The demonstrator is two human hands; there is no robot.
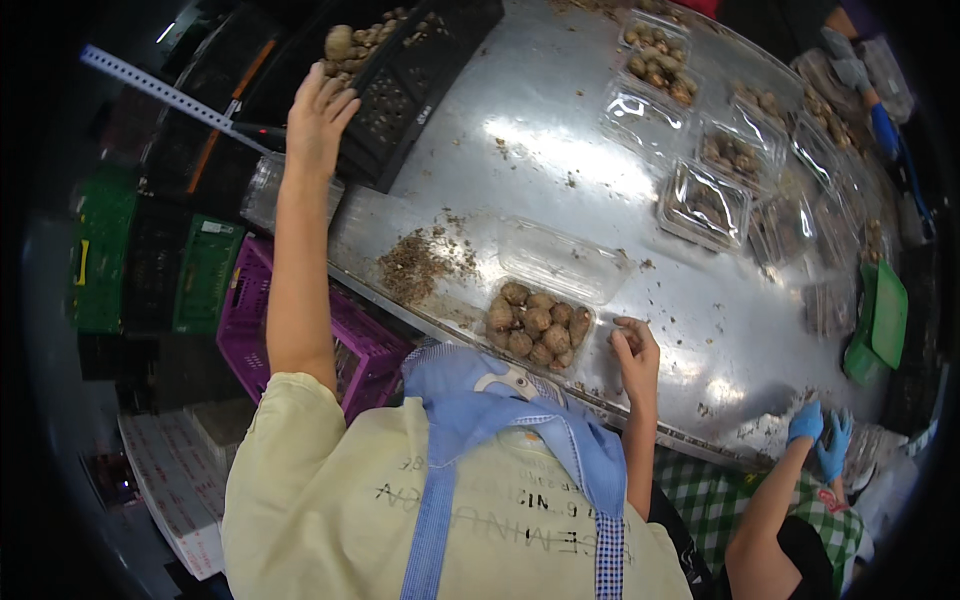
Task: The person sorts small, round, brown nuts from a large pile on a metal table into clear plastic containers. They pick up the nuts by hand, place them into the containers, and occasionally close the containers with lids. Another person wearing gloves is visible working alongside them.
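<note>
My left hand reaches up to the near rim of a black plastic crate that holds small brown tubers. Its fingers are apart, and no tuber shows in it. My right hand rests just right of an open clear plastic clamshell box, its fingers loosely curled with nothing seen in them. Brown round tubers fill the box's base at the metal table's near edge. The box's clear lid lies folded back on the table, away from me.
Soil crumbs lie left on the metal table. Clear boxes of tubers stand at right, near a green container. A purple crate is below the left edge. Co-workers' gloved hands are at lower right and upper right.
</note>
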